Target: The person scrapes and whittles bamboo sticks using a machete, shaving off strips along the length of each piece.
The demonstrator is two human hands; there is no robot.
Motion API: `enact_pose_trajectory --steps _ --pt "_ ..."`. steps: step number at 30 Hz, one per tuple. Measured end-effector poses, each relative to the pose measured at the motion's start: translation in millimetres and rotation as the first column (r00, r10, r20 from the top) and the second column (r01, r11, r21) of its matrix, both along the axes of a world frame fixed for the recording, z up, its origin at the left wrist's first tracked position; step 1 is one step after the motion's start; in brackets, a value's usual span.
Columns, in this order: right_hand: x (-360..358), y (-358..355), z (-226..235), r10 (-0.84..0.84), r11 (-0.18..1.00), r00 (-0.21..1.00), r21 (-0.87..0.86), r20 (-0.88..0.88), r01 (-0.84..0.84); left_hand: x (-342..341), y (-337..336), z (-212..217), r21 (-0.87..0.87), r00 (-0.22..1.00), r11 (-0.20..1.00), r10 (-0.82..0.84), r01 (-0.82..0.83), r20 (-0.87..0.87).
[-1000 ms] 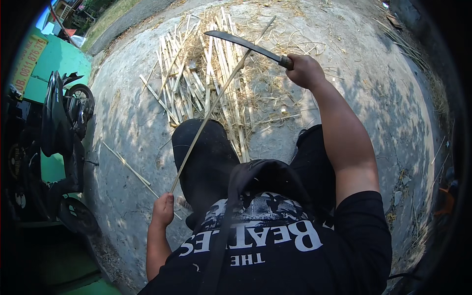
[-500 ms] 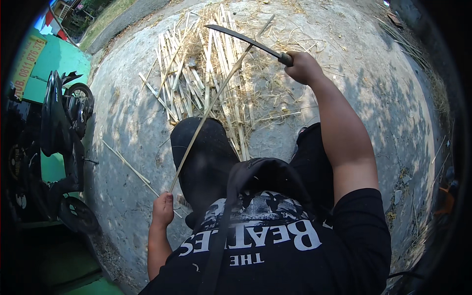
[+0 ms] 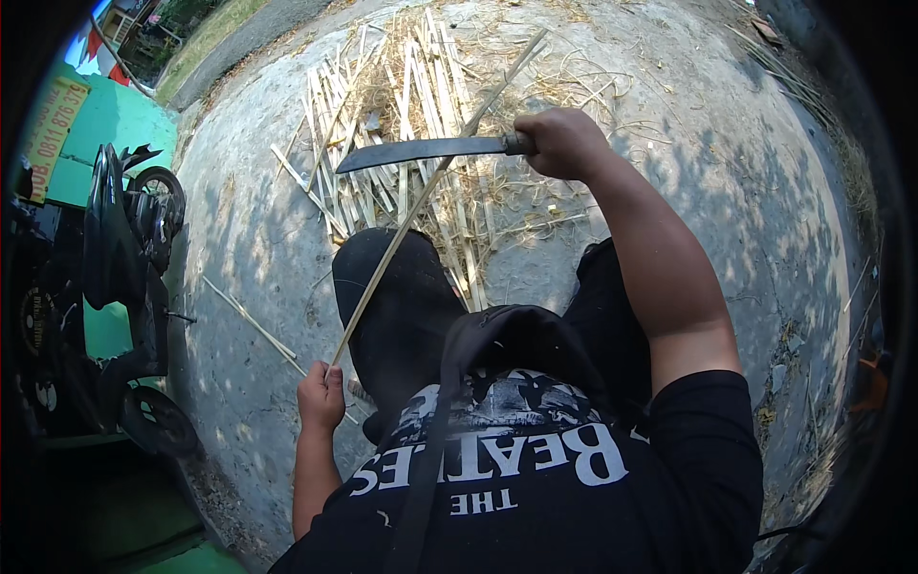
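A long, thin bamboo strip slants from the lower left up across my right-of-left thigh toward the far side, its near end gripped in my left hand. My right hand is closed around the handle of a machete, held out in front with its dark blade pointing left. The blade crosses the strip in its upper part; whether it cuts into the strip or only touches it I cannot tell. Beneath, a pile of split pale bamboo strips lies on the concrete.
Fine shavings are scattered round the pile. A few loose strips lie to my left. A black motorcycle stands at the left by a green wall. Long poles lie along the far right edge.
The machete has come nearer to me along the strip, and its blade has swung from slanting to nearly level. My left hand keeps its hold, hardly moved.
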State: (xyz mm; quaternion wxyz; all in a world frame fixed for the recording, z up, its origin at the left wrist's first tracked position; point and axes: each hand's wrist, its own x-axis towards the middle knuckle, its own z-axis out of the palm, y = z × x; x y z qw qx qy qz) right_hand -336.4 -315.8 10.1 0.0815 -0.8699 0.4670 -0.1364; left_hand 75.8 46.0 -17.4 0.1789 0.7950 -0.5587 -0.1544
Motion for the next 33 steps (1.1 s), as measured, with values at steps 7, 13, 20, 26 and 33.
enact_pose_trajectory --steps 7,13,20,26,33 --pt "-42 -29 -27 -0.331 0.940 0.935 0.134 0.130 0.315 27 6 -1 0.121 0.982 0.989 -0.060 0.083 -0.180" --pt "-4 2 6 -0.018 1.000 0.999 0.008 0.046 0.017 13 -1 -10 0.001 0.975 0.999 -0.049 0.050 -0.215" --pt "-43 -31 -26 -0.251 0.967 0.953 0.087 0.168 0.240 33 14 -14 0.025 0.986 0.992 -0.120 0.123 -0.114" --pt "-29 -16 -5 -0.264 0.963 0.961 0.073 0.084 0.258 25 10 1 0.094 0.984 0.991 -0.076 0.092 -0.161" --pt "-22 -13 -6 -0.095 0.995 0.995 -0.023 0.027 0.096 35 25 -8 0.120 0.964 0.990 -0.046 0.080 -0.262"
